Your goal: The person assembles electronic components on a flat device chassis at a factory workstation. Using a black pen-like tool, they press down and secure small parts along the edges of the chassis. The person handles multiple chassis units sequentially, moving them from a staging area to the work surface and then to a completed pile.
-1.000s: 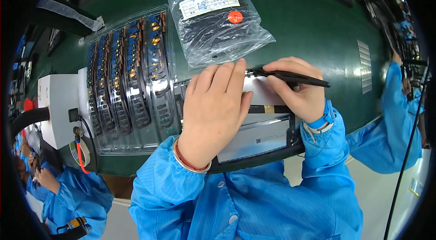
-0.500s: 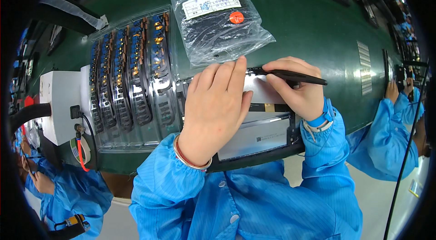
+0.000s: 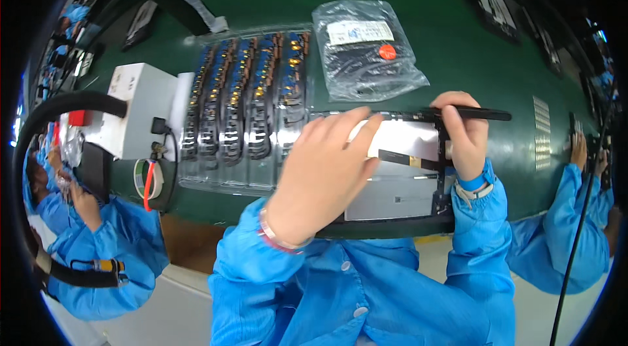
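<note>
On the bench edge in front of me lies an opened flat electronic device, tablet-like, with a dark frame and silver plates. Its lower silver panel faces up. My left hand rests over the device's left part, fingers spread and stretched out, hiding that side. In my right hand a slim black pen-like tool is gripped between thumb and fingers. It lies nearly level at the device's upper right corner, its tip partly behind my fingers.
Left of the device, a clear plastic tray holds rows of flex-cable parts. Behind the device lies a clear bag with dark contents. A white box with a black hose stands far left. Co-workers' blue sleeves show at both sides.
The whole view has shifted, so the bench things appear farther right. My right hand and the tool have moved right along the device's upper edge to its corner. My left fingers have spread more.
</note>
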Demonstrator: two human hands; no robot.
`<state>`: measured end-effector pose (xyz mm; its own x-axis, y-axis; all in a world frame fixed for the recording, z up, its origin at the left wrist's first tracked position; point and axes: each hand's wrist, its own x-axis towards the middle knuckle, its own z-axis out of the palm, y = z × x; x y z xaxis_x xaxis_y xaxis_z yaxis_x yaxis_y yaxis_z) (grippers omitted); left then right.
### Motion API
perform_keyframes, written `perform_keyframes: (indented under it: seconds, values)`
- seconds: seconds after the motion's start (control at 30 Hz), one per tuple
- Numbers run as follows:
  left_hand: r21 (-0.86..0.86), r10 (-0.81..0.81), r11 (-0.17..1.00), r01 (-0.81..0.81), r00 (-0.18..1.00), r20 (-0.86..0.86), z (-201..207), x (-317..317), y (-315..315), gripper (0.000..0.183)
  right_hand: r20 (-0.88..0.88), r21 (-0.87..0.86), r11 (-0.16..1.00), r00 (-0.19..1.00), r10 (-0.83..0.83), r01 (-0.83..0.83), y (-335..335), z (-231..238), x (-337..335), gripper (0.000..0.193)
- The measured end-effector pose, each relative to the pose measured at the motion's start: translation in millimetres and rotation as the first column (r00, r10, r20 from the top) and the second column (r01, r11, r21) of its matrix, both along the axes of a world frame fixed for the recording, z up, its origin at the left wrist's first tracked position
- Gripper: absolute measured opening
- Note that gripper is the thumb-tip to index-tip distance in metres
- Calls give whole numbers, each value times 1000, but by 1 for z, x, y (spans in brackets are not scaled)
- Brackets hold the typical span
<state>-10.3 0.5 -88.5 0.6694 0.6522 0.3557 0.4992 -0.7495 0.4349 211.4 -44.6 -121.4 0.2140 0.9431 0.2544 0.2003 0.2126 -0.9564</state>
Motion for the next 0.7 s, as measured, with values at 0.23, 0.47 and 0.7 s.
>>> perform_keyframes:
  seconds: [0.23,0.47,0.7]
  values:
    - [177,176,972,-153,977,-122,13,-54,92,16,-133,185,982,991,-26,51,1,-3,0,12]
    - [380,236,917,-122,933,-270,-42,-30,143,13,-107,143,983,989,-102,117,-7,-4,8,11]
    - [419,277,884,-205,954,-117,7,-50,113,13,-110,251,958,988,-111,136,-42,28,27,20]
